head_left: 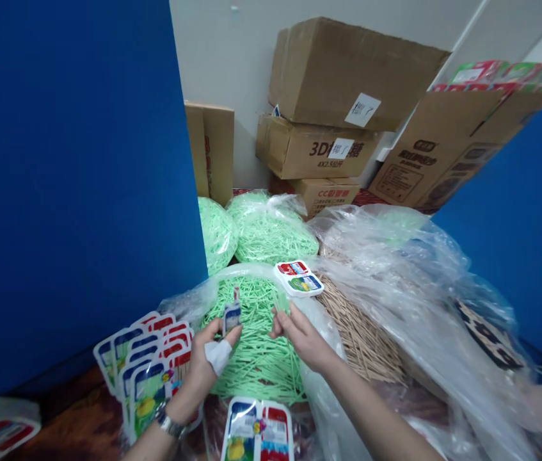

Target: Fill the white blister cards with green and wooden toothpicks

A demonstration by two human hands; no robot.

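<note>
My left hand (209, 362), with a white bandage on the thumb and a watch on the wrist, pinches a small blue-and-white printed packet (231, 317) upright. My right hand (299, 333) hovers just right of it over an open plastic bag of green sticks (256, 346), fingertips pinched together at the pile; whether it holds a stick is not clear. A sealed two-compartment packet (299, 278) lies on the bag's far rim.
A fanned stack of printed packets (141, 365) lies at left, another packet (257, 432) near me. A bag of brown sticks (361, 333), more green-stick bags (271, 234), crumpled plastic (419, 288), cardboard boxes (347, 96) and blue panels (69, 179) surround me.
</note>
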